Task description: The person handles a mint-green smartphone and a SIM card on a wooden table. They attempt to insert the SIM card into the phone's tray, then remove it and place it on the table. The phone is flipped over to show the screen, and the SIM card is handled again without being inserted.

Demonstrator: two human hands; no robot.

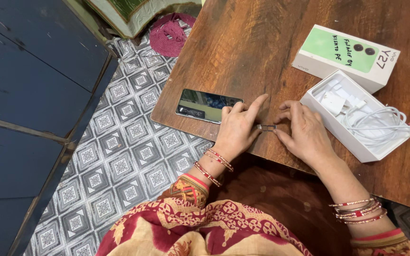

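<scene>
So both hands are down on the wooden counter (243, 52) with a tiny metal SIM tray (265, 127) lying flat right between them, its long axis running left-right, hand to hand. The left hand (237, 127) has its forefinger stretched out past the tray with the thumb tip near the tray's left end, while the right hand (302, 130) pinches the right end with curled fingertips and looks a touch closer. The smartphone (208, 105) sits screen-up just left of the left hand, and the open white box tray (357, 149) with charger (333, 102) and cable (380, 124) is just right of the other one.

Both wrists are bent downward, the left hand (237, 127) and right hand (303, 130) held close together, fingertips pinched.
</scene>
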